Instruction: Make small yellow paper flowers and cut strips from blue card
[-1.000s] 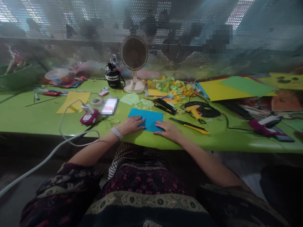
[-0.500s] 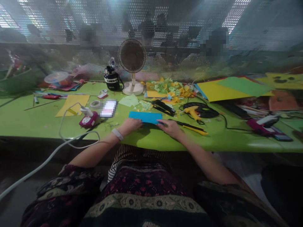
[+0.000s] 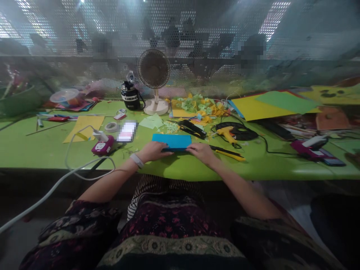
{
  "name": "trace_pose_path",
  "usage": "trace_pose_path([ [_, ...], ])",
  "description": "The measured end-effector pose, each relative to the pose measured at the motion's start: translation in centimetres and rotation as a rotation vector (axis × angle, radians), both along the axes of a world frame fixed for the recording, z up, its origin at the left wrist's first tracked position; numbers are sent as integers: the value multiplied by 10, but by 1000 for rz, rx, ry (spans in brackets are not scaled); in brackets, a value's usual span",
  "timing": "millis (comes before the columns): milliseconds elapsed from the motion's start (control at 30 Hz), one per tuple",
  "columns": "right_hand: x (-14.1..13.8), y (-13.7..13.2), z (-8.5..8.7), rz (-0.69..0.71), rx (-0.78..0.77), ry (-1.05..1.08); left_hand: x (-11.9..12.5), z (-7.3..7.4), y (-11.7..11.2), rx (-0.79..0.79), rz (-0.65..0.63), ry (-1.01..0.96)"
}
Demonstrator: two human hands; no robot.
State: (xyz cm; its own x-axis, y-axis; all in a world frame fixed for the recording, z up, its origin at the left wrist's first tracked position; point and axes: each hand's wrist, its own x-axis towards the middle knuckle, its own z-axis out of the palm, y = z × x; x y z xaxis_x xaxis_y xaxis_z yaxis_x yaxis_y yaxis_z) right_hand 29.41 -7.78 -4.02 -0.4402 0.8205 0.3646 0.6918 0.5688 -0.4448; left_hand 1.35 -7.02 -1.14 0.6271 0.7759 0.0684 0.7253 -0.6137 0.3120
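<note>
A folded sheet of blue paper [image 3: 172,141] lies on the green table in front of me, its near edge slightly raised. My left hand [image 3: 154,150] is at its lower left corner, with thumb and fingers closed on the edge. At the lower right corner my right hand [image 3: 200,152] pinches the paper between thumb and fingertips. Just right of that hand lies a yellow-and-black cutter [image 3: 229,153]. A black stapler [image 3: 192,128] rests behind the paper, beside small green paper scraps [image 3: 171,126].
A fan [image 3: 154,71] and a black bottle [image 3: 130,96] stand at the back. To the right are a yellow glue gun [image 3: 227,134] and coloured sheets [image 3: 250,107]. A phone [image 3: 127,131], tape roll [image 3: 111,127] and purple power adapter [image 3: 102,146] with a white cable sit left.
My left hand has shifted its fingers along the near edge of the blue paper, the thumb now stretched below it. My right hand keeps its corner. The view has tilted slightly.
</note>
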Motion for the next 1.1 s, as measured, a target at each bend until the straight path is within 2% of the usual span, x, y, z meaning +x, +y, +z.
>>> trace_pose_path([
  [133,-1,8,2,-51,-263,228,-11,12,13,-217,-19,-187],
  [233,1,15,7,-69,-482,373,-24,16,30,-339,33,-352],
  [367,2,26,17,-38,-618,469,-38,15,46,-460,122,-432],
  [467,1,35,22,-132,-575,543,-37,13,50,-459,227,-534],
  [600,-4,46,25,-276,-331,644,-34,12,50,-140,572,-769],
  [633,-6,46,26,-292,-269,655,-34,12,50,-116,657,-815],
  [667,-7,46,26,-297,-219,659,-35,11,51,-172,720,-848],
  [733,-10,40,27,-267,-155,645,-38,10,52,-519,739,-897],
  [800,-13,29,27,-167,-130,607,-41,7,55,-938,648,-943],
  [867,-15,16,26,-21,-120,568,-40,2,59,-1166,548,-1013],
  [967,-17,2,22,149,-124,515,-34,-5,65,-1202,501,-1111],
  [1100,-14,-1,19,238,-151,458,-28,-9,70,-1172,575,-1157],
])
